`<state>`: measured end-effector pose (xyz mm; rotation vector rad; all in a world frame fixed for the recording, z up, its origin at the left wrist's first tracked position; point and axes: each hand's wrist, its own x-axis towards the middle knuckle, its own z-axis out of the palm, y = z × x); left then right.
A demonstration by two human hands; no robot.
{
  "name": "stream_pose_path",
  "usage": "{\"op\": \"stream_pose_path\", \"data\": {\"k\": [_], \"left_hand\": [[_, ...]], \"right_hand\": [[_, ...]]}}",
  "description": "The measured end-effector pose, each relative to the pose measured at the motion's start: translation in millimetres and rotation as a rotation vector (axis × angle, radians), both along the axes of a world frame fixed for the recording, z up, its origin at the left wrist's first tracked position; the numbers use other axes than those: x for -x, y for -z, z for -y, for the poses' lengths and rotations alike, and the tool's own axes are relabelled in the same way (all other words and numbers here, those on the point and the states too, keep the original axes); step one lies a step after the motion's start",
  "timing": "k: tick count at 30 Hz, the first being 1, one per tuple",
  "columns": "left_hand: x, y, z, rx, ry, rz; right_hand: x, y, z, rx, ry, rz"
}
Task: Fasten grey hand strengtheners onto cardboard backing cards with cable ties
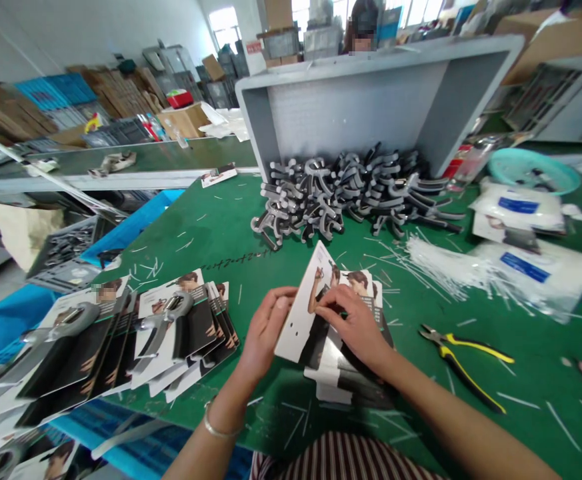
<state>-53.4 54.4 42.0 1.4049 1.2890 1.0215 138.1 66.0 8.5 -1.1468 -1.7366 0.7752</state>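
My left hand [267, 327] grips the left edge of a printed backing card [295, 313], which is tilted up with two small holes near its lower end. My right hand [353, 323] has its thumb and fingers pinched together against the card's printed face; what they pinch is too small to make out. Beneath my right hand lies a stack of backing cards [333, 380]. To the left, several cards carrying grey-and-black hand grips [171, 327] lie in overlapping piles. Loose hand grips [321, 193] are heaped beyond my hands.
A grey crate [351, 113] lies on its side behind the heap. White cable ties [441, 267] spread on the right beside plastic bags [535, 267]. Yellow-handled pliers [463, 360] rest on the green table [211, 233]. A turquoise bowl [521, 167] stands at the far right. A person [363, 27] is behind.
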Motion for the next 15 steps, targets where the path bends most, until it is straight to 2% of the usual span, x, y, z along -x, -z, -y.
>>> {"op": "stream_pose_path", "data": {"k": [2, 4, 7, 9, 12, 14, 15], "left_hand": [[7, -8.1, -3, 0.077, 0.051, -0.010], [11, -8.6, -7, 0.172, 0.109, -0.028], [14, 3.9, -12, 0.305, 0.146, 0.042], [16, 15.8, -11, 0.358, 0.085, 0.103], [15, 31.6, -8, 0.328, -0.044, 0.152], [10, 39.2, -7, 0.303, -0.046, 0.186], [5, 41.9, -8, 0.300, -0.025, 0.203]], "right_hand": [[2, 0.4, 0, 0.001, -0.017, -0.015], [0, -2.1, 2, 0.001, -0.003, -0.026], [-17, -9.9, 11, -0.015, 0.042, -0.026], [-43, -10.8, 17, -0.029, 0.081, -0.001], [-94, 5.1, 17, -0.004, 0.293, 0.138], [-121, 25.0, 9, 0.094, 0.442, 0.375], [-130, 35.6, 3, 0.160, 0.436, 0.503]]}}
